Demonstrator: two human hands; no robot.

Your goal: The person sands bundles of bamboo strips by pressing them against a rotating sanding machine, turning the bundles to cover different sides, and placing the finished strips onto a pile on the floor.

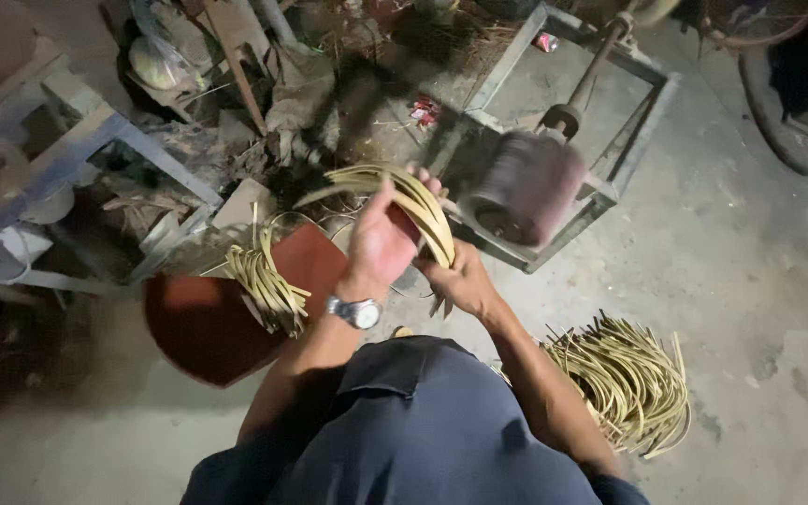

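Observation:
Both hands hold one bundle of curved yellow bamboo strips (423, 208) in front of me. My left hand (381, 238), with a wristwatch on the wrist, grips its upper part. My right hand (458, 279) grips the lower end. The bundle's arc sits just left of a dark reddish sanding drum (526, 187) mounted on a metal frame (628, 140); whether the strips touch the drum I cannot tell.
A pile of yellow strips (624, 379) lies on the concrete floor at my right. Another bunch of strips (264, 285) rests on a red-brown board (208, 323) at my left. Scrap and a grey metal stand (95, 140) crowd the upper left.

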